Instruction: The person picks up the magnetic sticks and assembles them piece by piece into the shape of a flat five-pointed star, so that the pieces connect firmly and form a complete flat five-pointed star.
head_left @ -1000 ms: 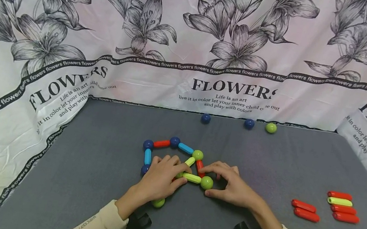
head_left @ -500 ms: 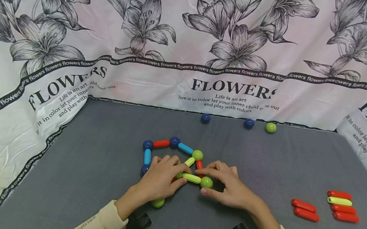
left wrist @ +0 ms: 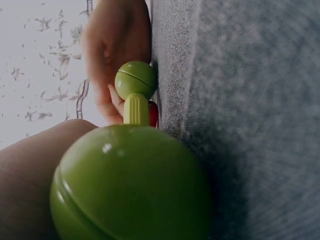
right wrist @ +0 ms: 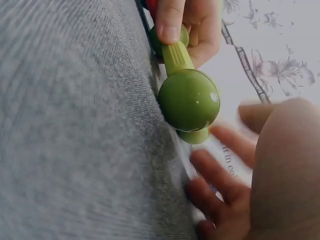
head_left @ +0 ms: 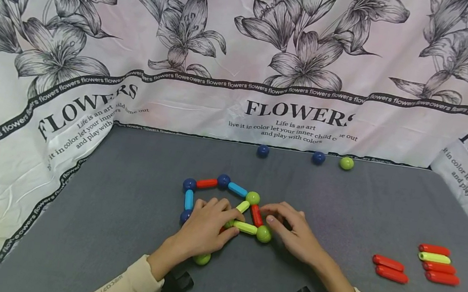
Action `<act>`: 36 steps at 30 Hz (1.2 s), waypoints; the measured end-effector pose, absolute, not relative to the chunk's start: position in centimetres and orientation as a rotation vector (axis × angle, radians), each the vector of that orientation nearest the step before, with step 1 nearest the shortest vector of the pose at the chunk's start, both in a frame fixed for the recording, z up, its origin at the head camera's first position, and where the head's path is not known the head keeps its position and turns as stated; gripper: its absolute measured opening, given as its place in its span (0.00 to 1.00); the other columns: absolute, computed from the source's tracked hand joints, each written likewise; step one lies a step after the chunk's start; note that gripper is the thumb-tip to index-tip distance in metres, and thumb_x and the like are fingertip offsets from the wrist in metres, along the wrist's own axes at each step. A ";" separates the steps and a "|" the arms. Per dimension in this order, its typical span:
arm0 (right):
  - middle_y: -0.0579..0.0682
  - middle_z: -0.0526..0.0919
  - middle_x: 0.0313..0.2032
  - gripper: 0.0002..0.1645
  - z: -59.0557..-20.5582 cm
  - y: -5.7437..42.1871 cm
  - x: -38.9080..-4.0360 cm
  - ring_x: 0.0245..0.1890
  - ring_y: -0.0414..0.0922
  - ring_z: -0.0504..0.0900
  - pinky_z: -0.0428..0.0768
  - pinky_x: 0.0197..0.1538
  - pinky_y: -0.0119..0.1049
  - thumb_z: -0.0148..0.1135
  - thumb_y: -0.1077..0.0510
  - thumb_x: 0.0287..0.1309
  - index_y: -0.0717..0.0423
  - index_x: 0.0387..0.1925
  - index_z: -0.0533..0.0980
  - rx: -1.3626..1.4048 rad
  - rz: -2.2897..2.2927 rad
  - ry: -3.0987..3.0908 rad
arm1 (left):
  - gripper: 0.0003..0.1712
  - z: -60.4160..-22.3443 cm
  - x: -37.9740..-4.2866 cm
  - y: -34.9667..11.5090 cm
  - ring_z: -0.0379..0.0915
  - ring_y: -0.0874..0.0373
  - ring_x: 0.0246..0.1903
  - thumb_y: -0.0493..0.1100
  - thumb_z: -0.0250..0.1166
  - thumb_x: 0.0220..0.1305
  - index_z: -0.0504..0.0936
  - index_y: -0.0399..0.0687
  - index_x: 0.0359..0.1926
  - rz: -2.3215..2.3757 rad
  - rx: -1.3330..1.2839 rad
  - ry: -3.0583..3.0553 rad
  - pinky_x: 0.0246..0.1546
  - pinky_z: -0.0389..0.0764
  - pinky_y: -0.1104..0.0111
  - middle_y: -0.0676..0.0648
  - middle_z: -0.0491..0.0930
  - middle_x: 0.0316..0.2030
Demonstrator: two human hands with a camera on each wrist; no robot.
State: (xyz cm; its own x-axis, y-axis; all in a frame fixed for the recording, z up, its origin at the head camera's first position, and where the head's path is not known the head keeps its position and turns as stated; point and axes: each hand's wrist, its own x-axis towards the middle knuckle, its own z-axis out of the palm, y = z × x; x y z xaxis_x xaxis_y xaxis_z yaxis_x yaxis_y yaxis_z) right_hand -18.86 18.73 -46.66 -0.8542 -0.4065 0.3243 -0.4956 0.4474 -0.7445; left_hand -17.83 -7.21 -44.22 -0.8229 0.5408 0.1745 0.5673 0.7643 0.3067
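Observation:
A frame of magnetic rods and balls lies on the table. My left hand covers its middle and pinches a green ball at the end of a yellow-green rod. In the right wrist view, the left thumb lies over that rod's end. My right hand is just right of the frame with relaxed fingers, holding nothing. It is beside a red rod and a green corner ball. A nearer green ball looms large in the left wrist view. Parts under the left hand are hidden.
Two blue balls and one green ball sit along the table's back edge. At the right lie a pair of red rods and a stack of several rods. A flower-printed cloth hangs behind.
My right hand has let go of the green corner ball and drawn slightly away to the right, its thumb moving up. The left hand and the frame stay in place.

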 end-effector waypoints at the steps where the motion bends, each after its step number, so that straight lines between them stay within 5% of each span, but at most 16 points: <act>1: 0.43 0.83 0.41 0.13 -46.7 18.8 -18.9 0.33 0.35 0.73 0.58 0.44 0.38 0.61 0.59 0.70 0.50 0.53 0.82 0.736 1.383 -2.578 | 0.11 -44.2 -17.9 -7.2 0.62 0.60 0.33 0.55 0.65 0.70 0.84 0.69 0.52 -0.540 -0.908 -2.877 0.39 0.60 0.62 0.55 0.76 0.39; 7: 0.40 0.83 0.34 0.06 -46.9 18.7 -19.4 0.33 0.36 0.72 0.56 0.43 0.39 0.70 0.54 0.63 0.44 0.41 0.85 0.565 1.269 -2.603 | 0.12 -44.2 -17.9 -7.2 0.63 0.61 0.35 0.56 0.65 0.70 0.84 0.69 0.52 -0.551 -0.947 -2.893 0.41 0.61 0.62 0.56 0.76 0.40; 16: 0.46 0.76 0.52 0.27 -46.9 19.1 -19.1 0.49 0.44 0.66 0.52 0.46 0.43 0.67 0.66 0.60 0.38 0.58 0.82 1.013 1.130 -2.624 | 0.13 -44.3 -18.4 -8.1 0.60 0.65 0.33 0.55 0.68 0.68 0.85 0.69 0.53 -0.617 -1.151 -2.854 0.42 0.60 0.63 0.59 0.76 0.38; 24: 0.43 0.70 0.40 0.23 -46.7 18.9 -18.7 0.42 0.39 0.60 0.49 0.43 0.44 0.70 0.63 0.59 0.32 0.49 0.84 1.104 1.101 -2.626 | 0.15 -43.9 -19.3 -9.1 0.62 0.67 0.36 0.57 0.73 0.61 0.86 0.70 0.50 -0.685 -1.289 -2.859 0.47 0.61 0.62 0.62 0.77 0.41; 36: 0.47 0.70 0.41 0.19 -46.7 18.7 -18.6 0.43 0.37 0.62 0.51 0.43 0.44 0.67 0.64 0.62 0.36 0.47 0.82 1.105 1.227 -2.618 | 0.14 -43.7 -19.6 -9.4 0.63 0.66 0.39 0.57 0.73 0.61 0.87 0.70 0.49 -0.681 -1.306 -2.864 0.50 0.61 0.60 0.63 0.80 0.44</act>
State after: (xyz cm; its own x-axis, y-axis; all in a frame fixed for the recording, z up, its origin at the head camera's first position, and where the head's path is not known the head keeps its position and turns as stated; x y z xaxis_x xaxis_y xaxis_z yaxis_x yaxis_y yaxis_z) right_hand -18.56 18.65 -46.70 -0.7442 -0.5853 0.3219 -0.6218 0.4310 -0.6539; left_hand -19.61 -9.41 -43.69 -0.6686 0.7367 0.1015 0.7034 0.5823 0.4076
